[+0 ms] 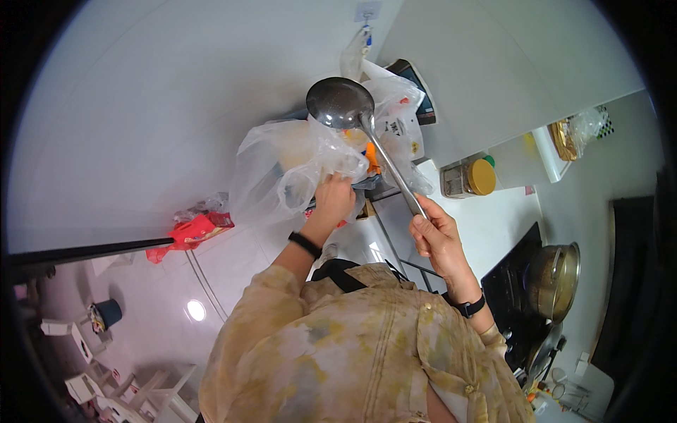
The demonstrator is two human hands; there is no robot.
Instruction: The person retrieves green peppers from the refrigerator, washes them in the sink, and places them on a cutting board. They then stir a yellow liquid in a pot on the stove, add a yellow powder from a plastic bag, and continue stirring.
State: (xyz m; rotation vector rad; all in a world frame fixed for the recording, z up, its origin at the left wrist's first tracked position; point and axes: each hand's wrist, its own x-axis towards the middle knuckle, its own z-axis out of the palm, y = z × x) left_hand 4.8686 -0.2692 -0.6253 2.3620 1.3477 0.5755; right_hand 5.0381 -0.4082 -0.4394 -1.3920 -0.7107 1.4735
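Observation:
A long-handled metal ladle [340,102] is held up by its handle in my right hand [436,232], bowl end away from me. Its bowl hangs over a heap of translucent plastic bags [270,164] against the wall. My left hand [335,198] grips the near edge of one of these bags, and its fingertips are partly hidden by the plastic. Between the bags and the ladle handle shows an orange item [372,157], too covered to name.
A pot [552,283] stands on a black cooktop [494,277] at the right. A yellow-lidded jar [480,177] is on the white counter [510,211]. A red bag [198,231] sits by the wall at left. White stools [84,388] and a dark bin [107,313] stand lower left.

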